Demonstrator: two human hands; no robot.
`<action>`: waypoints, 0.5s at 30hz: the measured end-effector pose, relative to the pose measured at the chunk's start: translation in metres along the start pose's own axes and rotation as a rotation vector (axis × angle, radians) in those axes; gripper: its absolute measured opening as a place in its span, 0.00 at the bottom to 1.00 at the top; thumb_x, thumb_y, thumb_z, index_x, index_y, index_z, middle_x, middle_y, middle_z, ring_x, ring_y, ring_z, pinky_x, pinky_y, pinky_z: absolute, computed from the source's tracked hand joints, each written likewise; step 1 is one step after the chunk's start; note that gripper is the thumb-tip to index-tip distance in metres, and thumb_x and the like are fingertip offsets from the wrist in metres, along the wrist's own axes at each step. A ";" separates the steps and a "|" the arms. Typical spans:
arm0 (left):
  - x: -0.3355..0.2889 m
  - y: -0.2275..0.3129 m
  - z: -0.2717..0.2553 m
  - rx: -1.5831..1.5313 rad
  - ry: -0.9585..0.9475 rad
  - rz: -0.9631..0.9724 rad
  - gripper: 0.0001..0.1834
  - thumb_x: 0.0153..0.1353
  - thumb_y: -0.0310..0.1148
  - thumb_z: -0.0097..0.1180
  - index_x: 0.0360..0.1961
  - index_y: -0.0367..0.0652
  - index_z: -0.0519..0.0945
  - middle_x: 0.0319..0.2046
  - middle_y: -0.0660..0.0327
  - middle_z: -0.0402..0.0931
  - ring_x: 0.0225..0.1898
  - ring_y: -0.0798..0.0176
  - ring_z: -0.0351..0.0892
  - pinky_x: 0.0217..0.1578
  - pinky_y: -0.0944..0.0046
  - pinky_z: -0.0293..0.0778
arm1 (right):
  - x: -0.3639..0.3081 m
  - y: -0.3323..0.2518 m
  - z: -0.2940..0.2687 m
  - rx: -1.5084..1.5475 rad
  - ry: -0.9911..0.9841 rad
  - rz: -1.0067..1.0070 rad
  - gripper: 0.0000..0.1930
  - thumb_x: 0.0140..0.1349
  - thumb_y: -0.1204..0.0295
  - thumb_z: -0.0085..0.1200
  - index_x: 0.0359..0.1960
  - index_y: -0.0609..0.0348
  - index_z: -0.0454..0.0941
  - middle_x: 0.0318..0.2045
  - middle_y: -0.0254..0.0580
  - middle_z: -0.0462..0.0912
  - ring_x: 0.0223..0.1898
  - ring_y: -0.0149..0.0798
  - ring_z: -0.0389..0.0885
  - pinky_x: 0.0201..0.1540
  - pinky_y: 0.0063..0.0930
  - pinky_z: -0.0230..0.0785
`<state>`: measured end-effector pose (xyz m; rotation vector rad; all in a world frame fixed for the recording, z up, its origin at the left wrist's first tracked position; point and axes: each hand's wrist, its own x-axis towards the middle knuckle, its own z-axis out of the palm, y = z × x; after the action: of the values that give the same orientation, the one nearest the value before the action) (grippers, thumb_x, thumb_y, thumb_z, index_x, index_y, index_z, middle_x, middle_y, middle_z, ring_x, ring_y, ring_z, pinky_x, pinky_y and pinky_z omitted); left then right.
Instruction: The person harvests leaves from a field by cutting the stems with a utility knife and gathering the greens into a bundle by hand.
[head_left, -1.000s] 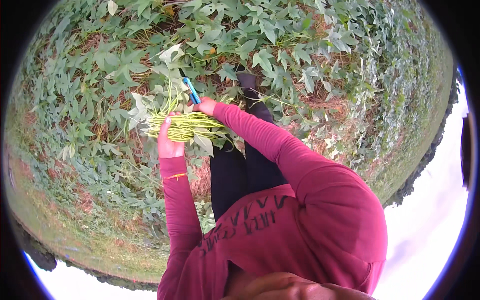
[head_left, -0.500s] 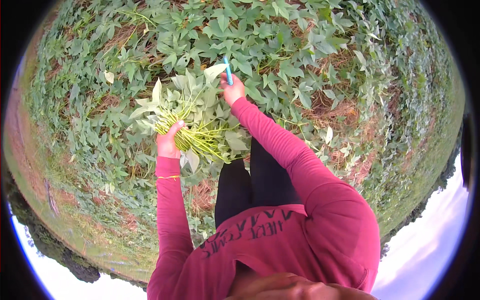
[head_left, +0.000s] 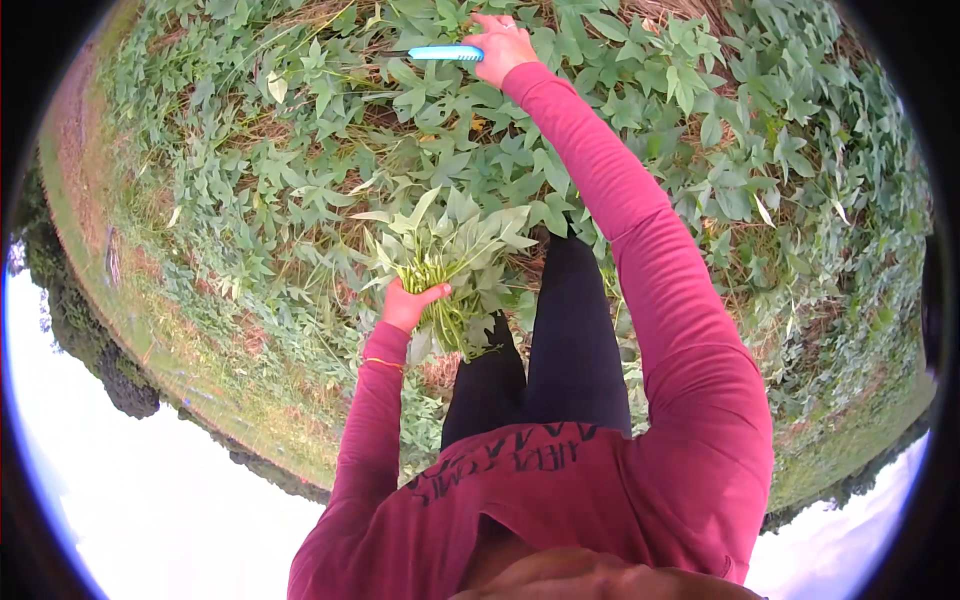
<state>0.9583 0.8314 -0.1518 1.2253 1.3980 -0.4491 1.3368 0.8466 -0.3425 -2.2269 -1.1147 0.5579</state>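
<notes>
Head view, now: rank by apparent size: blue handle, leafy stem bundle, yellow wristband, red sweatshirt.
1. Red sweatshirt (partly inflated by nearness to the camera)
2. Leafy stem bundle
3. Blue handle
4. Yellow wristband, a thin line

Tool handle (head_left: pixel 445 53), far: we saw bright blue, pale-striped toward the right.
Stem bunch (head_left: pixel 440 273), left: we saw yellow-green and paler green.
Top (head_left: pixel 560 500), near: we saw maroon, darkly lettered.
Trousers (head_left: pixel 575 345): we saw plain black.
Wristband (head_left: pixel 383 362), left: we saw yellow-orange.
Vines (head_left: pixel 310 185): we saw mid-green.
</notes>
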 end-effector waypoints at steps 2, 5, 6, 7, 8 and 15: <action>-0.004 -0.006 -0.001 0.014 -0.027 -0.034 0.21 0.48 0.28 0.75 0.43 0.33 0.81 0.38 0.59 0.85 0.39 0.67 0.83 0.46 0.65 0.77 | 0.025 -0.007 0.033 -0.079 0.002 -0.017 0.20 0.49 0.76 0.57 0.46 0.44 0.85 0.60 0.41 0.74 0.61 0.51 0.70 0.62 0.44 0.65; 0.011 -0.020 0.022 -0.071 -0.087 -0.075 0.21 0.49 0.27 0.74 0.43 0.32 0.81 0.36 0.58 0.85 0.37 0.66 0.84 0.45 0.65 0.77 | 0.003 0.034 0.096 0.062 -0.371 0.204 0.17 0.49 0.74 0.58 0.42 0.47 0.86 0.48 0.37 0.78 0.50 0.48 0.78 0.54 0.43 0.71; 0.008 -0.033 0.011 -0.155 -0.031 -0.120 0.21 0.49 0.27 0.73 0.43 0.32 0.81 0.36 0.58 0.85 0.36 0.66 0.84 0.44 0.64 0.78 | -0.027 0.008 0.116 0.097 -0.358 0.083 0.16 0.49 0.76 0.58 0.41 0.52 0.85 0.46 0.40 0.79 0.47 0.49 0.79 0.52 0.41 0.73; 0.007 -0.042 0.000 -0.243 0.029 -0.147 0.20 0.49 0.27 0.73 0.43 0.31 0.81 0.35 0.57 0.85 0.36 0.65 0.84 0.44 0.64 0.78 | -0.059 -0.022 0.122 0.128 -0.331 -0.046 0.15 0.49 0.77 0.57 0.40 0.56 0.85 0.45 0.42 0.79 0.44 0.51 0.81 0.50 0.39 0.74; 0.010 -0.049 -0.006 -0.259 0.054 -0.183 0.18 0.50 0.27 0.72 0.40 0.30 0.81 0.33 0.56 0.85 0.34 0.64 0.84 0.43 0.64 0.78 | -0.083 -0.027 0.118 0.152 -0.299 -0.039 0.15 0.50 0.79 0.56 0.41 0.58 0.84 0.44 0.44 0.79 0.45 0.51 0.81 0.51 0.39 0.74; 0.037 -0.028 -0.007 -0.302 0.050 -0.140 0.14 0.52 0.28 0.70 0.39 0.33 0.83 0.32 0.57 0.84 0.33 0.62 0.84 0.40 0.62 0.78 | -0.147 0.037 -0.008 0.540 -0.001 0.158 0.15 0.58 0.84 0.54 0.47 0.65 0.83 0.50 0.46 0.81 0.46 0.43 0.84 0.54 0.30 0.74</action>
<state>0.9390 0.8418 -0.1927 0.9033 1.5380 -0.2912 1.2796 0.7060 -0.3454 -1.8432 -0.6834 0.8169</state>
